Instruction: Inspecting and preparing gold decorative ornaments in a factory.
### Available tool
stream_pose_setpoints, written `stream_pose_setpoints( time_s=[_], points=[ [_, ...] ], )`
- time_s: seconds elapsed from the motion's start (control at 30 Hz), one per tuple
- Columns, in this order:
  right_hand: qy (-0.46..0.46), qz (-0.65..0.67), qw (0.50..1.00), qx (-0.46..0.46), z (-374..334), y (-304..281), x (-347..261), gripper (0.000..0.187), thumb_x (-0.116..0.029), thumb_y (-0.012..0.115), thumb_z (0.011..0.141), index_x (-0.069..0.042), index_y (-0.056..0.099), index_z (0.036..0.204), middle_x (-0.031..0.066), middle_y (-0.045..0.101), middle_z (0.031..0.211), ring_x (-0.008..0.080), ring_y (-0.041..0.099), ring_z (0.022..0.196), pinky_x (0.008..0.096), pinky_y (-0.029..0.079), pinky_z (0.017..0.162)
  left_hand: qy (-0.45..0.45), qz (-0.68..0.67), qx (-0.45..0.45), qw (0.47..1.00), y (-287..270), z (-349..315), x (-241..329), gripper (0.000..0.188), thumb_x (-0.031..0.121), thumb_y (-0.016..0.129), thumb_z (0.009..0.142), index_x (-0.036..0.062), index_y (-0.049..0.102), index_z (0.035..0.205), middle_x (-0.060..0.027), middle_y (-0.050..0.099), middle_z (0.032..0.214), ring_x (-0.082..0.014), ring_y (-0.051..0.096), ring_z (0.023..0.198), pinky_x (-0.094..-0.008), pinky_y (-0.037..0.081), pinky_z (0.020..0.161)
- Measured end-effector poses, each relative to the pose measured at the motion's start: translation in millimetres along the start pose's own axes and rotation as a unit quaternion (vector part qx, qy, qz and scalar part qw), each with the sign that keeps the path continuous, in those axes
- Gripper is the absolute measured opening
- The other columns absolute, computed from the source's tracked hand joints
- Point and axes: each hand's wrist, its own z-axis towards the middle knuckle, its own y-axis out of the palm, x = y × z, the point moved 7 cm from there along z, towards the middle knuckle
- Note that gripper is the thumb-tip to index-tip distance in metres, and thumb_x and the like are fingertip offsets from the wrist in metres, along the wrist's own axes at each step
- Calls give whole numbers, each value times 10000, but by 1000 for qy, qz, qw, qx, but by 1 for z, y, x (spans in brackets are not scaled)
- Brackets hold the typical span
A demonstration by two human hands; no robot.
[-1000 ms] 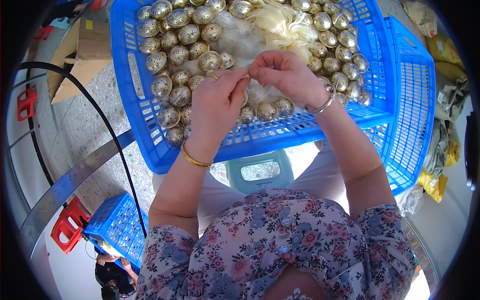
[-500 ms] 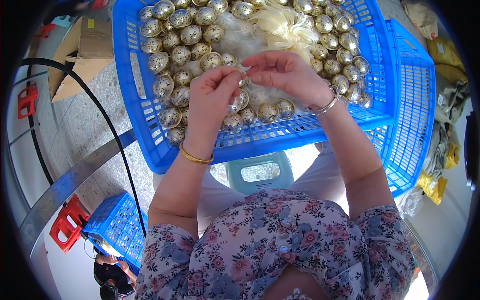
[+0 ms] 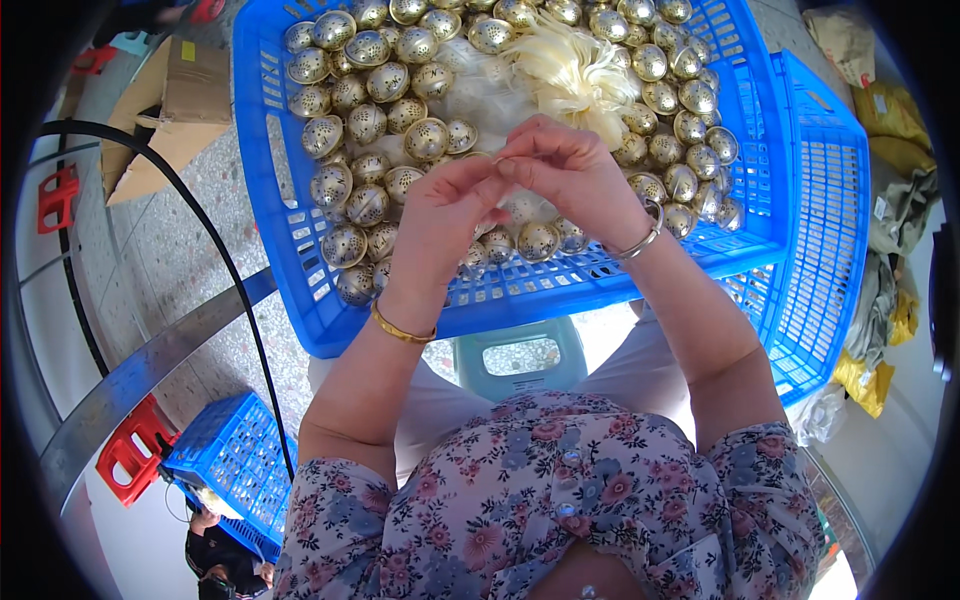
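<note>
My left hand (image 3: 452, 205) and my right hand (image 3: 572, 178) meet above the near part of a large blue plastic crate (image 3: 420, 322). The fingertips of both are pinched together, almost touching. Whatever lies between them is too small to make out. Below and around them the crate holds many gold-coloured, perforated metal balls (image 3: 388, 82), some with a flared rim. A fanned bundle of thin cream strips (image 3: 578, 72) lies among the balls, just beyond my right hand. Beside it is a whitish translucent heap (image 3: 480, 92).
A second blue crate (image 3: 830, 230) stands at the right, with bags (image 3: 868, 375) beyond it. A pale green stool (image 3: 520, 358) is between my knees. At left are a cardboard box (image 3: 180, 100), a black cable (image 3: 215, 235), a metal bar (image 3: 150, 375) and another person (image 3: 220, 560) near a small crate.
My right hand has turned inward and its fingers, apart before, now pinch against the left fingertips. My left hand has moved slightly right and nearer to me.
</note>
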Motion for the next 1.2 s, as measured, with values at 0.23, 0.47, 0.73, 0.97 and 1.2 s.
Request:
stream_pose_setpoints(
  time_s=[0.23,0.47,0.73,0.97,1.2],
  points=[
    [-182,-287,940,29,-6,3,-33,79,-4,628,714,14,591,782,62,539,821,158,548,761,262,440,668,157,337,39,927,0,-7,36,199,185,567,846,-4,583,785,-30,542,627,-92,496,573,-227,390,525],
    [-205,-358,911,-19,-14,16,-36,74,5,557,744,15,549,816,119,554,850,267,561,759,313,456,678,165,364,54,915,9,-11,33,280,196,503,868,-21,516,692,-171,477,580,-267,471,519,-347,359,489],
    [-200,-405,892,-22,-12,18,-36,75,-22,562,764,-18,553,838,119,556,722,283,564,668,341,450,605,118,283,9,952,0,-4,23,145,98,455,848,-2,495,751,-65,496,624,-163,467,576,-290,390,539],
    [-310,-425,850,-29,-16,23,-55,67,-40,617,733,-29,602,798,94,534,679,261,544,606,324,441,536,204,373,0,905,0,-7,42,66,68,495,810,12,515,785,-85,514,670,-201,485,607,-286,402,573],
    [-145,-328,933,-23,-10,9,-35,51,-36,559,761,8,578,780,12,495,613,57,450,553,213,375,487,401,543,-5,738,30,-28,67,62,15,566,753,31,557,812,-120,565,776,-316,543,714,-378,444,663]
  ],
)
